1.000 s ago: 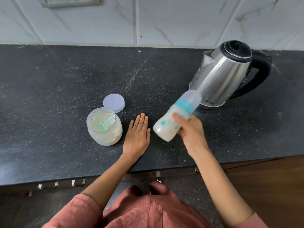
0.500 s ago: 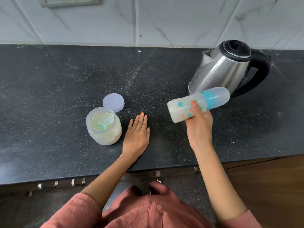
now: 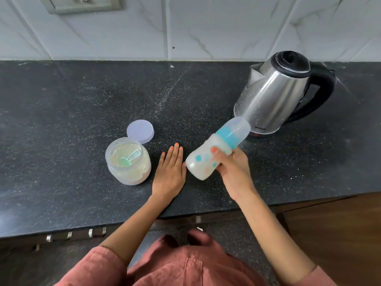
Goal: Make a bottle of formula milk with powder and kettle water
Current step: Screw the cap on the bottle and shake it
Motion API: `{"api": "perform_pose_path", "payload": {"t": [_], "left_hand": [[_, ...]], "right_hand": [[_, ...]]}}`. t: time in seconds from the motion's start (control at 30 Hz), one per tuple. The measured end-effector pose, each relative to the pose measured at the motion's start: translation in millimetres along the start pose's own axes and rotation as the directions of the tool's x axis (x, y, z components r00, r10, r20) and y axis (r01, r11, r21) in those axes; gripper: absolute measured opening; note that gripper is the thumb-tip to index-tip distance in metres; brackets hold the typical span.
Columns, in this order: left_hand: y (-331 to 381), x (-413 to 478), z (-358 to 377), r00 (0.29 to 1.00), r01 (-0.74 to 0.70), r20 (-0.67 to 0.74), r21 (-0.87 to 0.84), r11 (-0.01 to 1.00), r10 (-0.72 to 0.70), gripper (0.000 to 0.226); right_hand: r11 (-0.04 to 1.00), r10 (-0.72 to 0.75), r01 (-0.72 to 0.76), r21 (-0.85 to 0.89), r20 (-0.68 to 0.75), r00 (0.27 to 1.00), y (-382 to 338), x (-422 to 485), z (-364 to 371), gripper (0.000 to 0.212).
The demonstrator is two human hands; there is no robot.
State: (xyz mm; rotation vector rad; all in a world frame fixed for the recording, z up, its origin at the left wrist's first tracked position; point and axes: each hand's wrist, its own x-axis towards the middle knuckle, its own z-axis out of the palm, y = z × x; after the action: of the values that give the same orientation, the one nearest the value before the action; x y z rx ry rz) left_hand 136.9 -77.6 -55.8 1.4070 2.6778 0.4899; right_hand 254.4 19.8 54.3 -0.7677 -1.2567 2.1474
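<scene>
Capped bottle tilted in right-hand grip, above counter.

The right hand (image 3: 233, 172) is clamped round the milky clear plastic feeding bottle with teal collar (image 3: 212, 155); long axis slants, cap toward the steel electric kettle (image 3: 274, 96), base nearest the left hand (image 3: 170, 172), which lies flat, fingers together, on the black speckled counter (image 3: 61, 120).

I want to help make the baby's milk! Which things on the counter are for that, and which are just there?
For the milk:
- baby bottle, tilted, held in the right hand
- open powder jar with a scoop inside
- jar lid, lying behind the jar
- kettle

Just there:
- wall socket
- left hand, resting flat on the counter
</scene>
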Motion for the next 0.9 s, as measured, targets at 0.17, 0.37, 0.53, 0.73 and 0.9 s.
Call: {"api": "perform_pose_path", "payload": {"t": [0.17, 0.37, 0.53, 0.73, 0.9], "left_hand": [[0, 1, 2, 1.0, 0.022, -0.001, 0.002, 1.0, -0.022, 0.056], [-3, 0, 4, 1.0, -0.007, -0.004, -0.002, 1.0, 0.007, 0.05], [-1, 1, 1, 1.0, 0.018, 0.001, -0.013, 1.0, -0.018, 0.058], [-4, 1, 5, 1.0, -0.007, -0.001, 0.01, 1.0, 0.007, 0.052], [-1, 1, 1, 1.0, 0.01, -0.011, -0.011, 1.0, -0.01, 0.059]], "right_hand": [[0.969, -0.075, 0.087, 0.23, -0.061, 0.995, -13, 11, -4, 0.054], [1.0, 0.001, -0.001, -0.014, 0.017, 1.0, 2, 3, 3, 0.058], [0.985, -0.039, 0.048, 0.165, -0.058, 0.998, -5, 7, 3, 0.044], [0.999, 0.046, -0.047, -0.023, -0.021, 0.999, 8, -1, 8, 0.033], [0.989, -0.006, 0.014, 0.147, -0.055, 0.998, -1, 6, 1, 0.056]]}}
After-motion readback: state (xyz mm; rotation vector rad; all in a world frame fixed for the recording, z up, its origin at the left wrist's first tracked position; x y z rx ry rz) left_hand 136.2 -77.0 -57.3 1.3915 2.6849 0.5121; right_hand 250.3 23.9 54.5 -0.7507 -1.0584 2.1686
